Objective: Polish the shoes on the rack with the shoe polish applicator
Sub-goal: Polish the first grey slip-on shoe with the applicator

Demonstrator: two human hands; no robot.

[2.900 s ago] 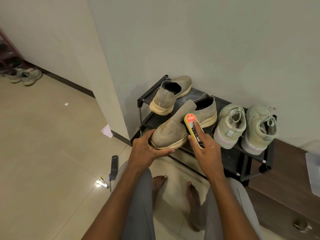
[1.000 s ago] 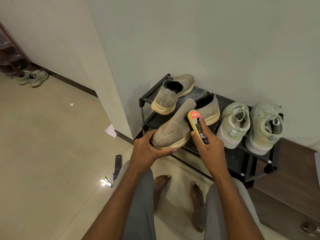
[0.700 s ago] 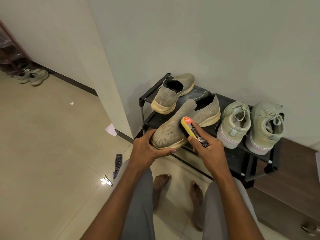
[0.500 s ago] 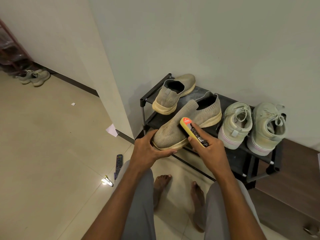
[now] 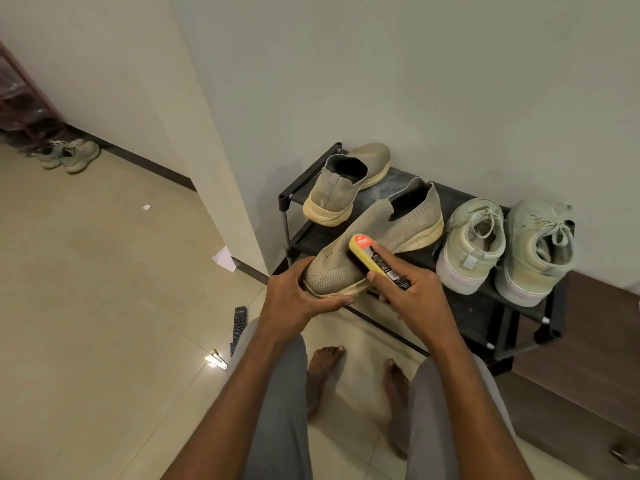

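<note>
Two hands busy: your left hand (image 5: 294, 299) grips the shoe (image 5: 367, 247) toe, right hand (image 5: 412, 296) pinches the applicator (image 5: 375, 263); hard strokes risk tipping it off the rack (image 5: 485, 306).

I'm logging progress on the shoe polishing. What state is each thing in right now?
Left hand: grips the toe of the knit shoe.
Right hand: holds the applicator, forefinger along its back.
Applicator: pressed against the knit shoe's upper.
Knit shoe: toe past the rack's front edge, heel on the shelf.
Second knit shoe: on the rack, untouched.
Two lace-up sneakers: on the rack, untouched.
</note>
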